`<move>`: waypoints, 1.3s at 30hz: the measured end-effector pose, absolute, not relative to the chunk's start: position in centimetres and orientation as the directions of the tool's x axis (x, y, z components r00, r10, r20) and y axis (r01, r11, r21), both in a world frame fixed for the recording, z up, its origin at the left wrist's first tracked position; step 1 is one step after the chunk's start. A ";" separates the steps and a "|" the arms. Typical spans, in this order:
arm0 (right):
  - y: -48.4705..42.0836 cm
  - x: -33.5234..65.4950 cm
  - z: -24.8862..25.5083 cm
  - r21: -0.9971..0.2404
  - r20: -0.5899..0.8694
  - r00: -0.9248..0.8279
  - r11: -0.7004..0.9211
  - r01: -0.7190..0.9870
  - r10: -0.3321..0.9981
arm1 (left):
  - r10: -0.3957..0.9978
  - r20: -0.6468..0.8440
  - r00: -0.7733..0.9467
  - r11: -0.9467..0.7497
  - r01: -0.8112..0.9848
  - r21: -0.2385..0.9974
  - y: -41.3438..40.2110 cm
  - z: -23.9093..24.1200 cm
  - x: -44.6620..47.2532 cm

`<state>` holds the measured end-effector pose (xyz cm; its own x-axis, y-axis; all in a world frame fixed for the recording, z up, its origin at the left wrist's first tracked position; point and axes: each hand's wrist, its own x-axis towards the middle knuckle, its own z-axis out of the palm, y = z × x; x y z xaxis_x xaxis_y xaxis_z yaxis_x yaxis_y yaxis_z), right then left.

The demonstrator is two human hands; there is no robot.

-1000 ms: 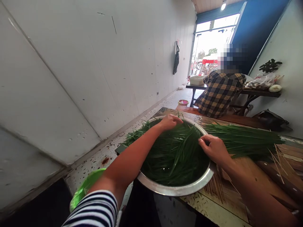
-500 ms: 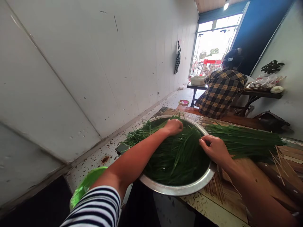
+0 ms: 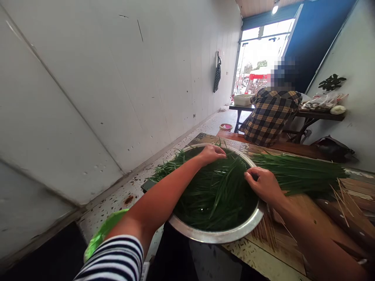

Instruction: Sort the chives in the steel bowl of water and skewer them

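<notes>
And there the left hand (image 3: 212, 153) uncurled over greens (image 3: 222, 189) still in the basin (image 3: 215, 237), the right hand (image 3: 264, 184) staying bent at its rim, any pinch unclear.

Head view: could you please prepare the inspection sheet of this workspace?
Surface: wooden table, partly covered.
Job's things: metal bowl of long green leaves; leaf pile to its right.
Clutter: thin sticks, dark riveted handle at right.
Grip: left hand at the leaves, right hand at the bowl's right rim; hold unclear.
Cables: nothing seen.
Surroundings: seated person in plaid, back turned; checked cloth hanging on white wall; green bag on left.
</notes>
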<state>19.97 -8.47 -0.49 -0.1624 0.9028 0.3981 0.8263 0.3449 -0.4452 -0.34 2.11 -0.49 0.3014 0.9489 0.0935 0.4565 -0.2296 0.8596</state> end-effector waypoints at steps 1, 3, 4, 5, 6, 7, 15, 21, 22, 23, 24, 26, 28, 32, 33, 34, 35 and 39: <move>-8.5 20.0 -0.5 -0.445 0.399 -0.162 0.345 0.826 0.903 | 0.947 0.093 0.306 -0.234 0.464 0.854 2.0 -0.4 -0.3; -8.5 19.9 -0.5 -0.444 0.397 -0.160 0.342 0.829 0.904 | 0.946 0.090 0.310 -0.238 0.482 0.844 1.7 -0.2 -0.2; -8.5 19.9 -0.5 -0.442 0.398 -0.159 0.340 0.830 0.904 | 0.947 0.088 0.310 -0.237 0.487 0.841 1.5 -0.1 -0.1; -8.5 20.0 -0.5 -0.440 0.399 -0.159 0.341 0.831 0.903 | 0.947 0.085 0.311 -0.235 0.486 0.842 1.4 0.0 -0.1; -8.5 20.0 -0.5 -0.438 0.402 -0.158 0.342 0.831 0.902 | 0.945 0.082 0.316 -0.233 0.476 0.848 1.3 0.1 0.0; -8.5 20.0 -0.6 -0.437 0.405 -0.159 0.343 0.831 0.900 | 0.942 0.079 0.326 -0.231 0.459 0.858 1.2 0.1 0.0; -8.4 20.1 -0.7 -0.435 0.413 -0.163 0.351 0.829 0.896 | 0.938 0.093 0.334 -0.193 0.282 0.940 1.8 -0.5 0.0; -8.5 19.9 -0.6 -0.450 0.408 -0.147 0.338 0.826 0.901 | 0.954 0.135 0.269 -0.242 0.419 0.875 1.6 -0.5 0.1; -8.5 19.9 -0.5 -0.453 0.408 -0.146 0.339 0.825 0.901 | 0.954 0.141 0.264 -0.250 0.443 0.861 1.5 -0.4 0.1; -8.5 19.9 -0.5 -0.455 0.407 -0.147 0.340 0.823 0.901 | 0.954 0.147 0.262 -0.258 0.462 0.849 1.5 -0.3 0.1; -8.5 19.9 -0.5 -0.457 0.407 -0.149 0.342 0.821 0.901 | 0.953 0.154 0.260 -0.265 0.474 0.840 1.4 -0.2 0.1; -8.6 19.8 -0.5 -0.456 0.409 -0.151 0.345 0.820 0.900 | 0.953 0.160 0.258 -0.271 0.485 0.831 1.4 -0.2 0.0; -8.6 19.9 -0.5 -0.455 0.407 -0.147 0.340 0.823 0.902 | 0.953 0.153 0.261 -0.267 0.484 0.834 1.5 -0.3 0.0; -8.6 19.9 -0.5 -0.458 0.410 -0.149 0.344 0.820 0.900 | 0.947 0.139 0.289 -0.263 0.454 0.851 1.4 -0.3 0.2; -8.5 19.9 -0.5 -0.457 0.412 -0.151 0.347 0.819 0.899 | 0.945 0.140 0.296 -0.265 0.444 0.856 1.3 -0.3 0.2; -8.5 19.9 -0.5 -0.456 0.414 -0.153 0.350 0.818 0.897 | 0.943 0.142 0.301 -0.269 0.436 0.859 1.3 -0.3 0.3; -8.5 19.8 -0.5 -0.455 0.414 -0.152 0.349 0.819 0.897 | 0.941 0.145 0.306 -0.272 0.429 0.861 1.2 -0.3 0.3; -8.5 19.8 -0.5 -0.462 0.402 -0.148 0.340 0.819 0.904 | 0.940 0.147 0.306 -0.273 0.424 0.863 1.0 -0.3 0.4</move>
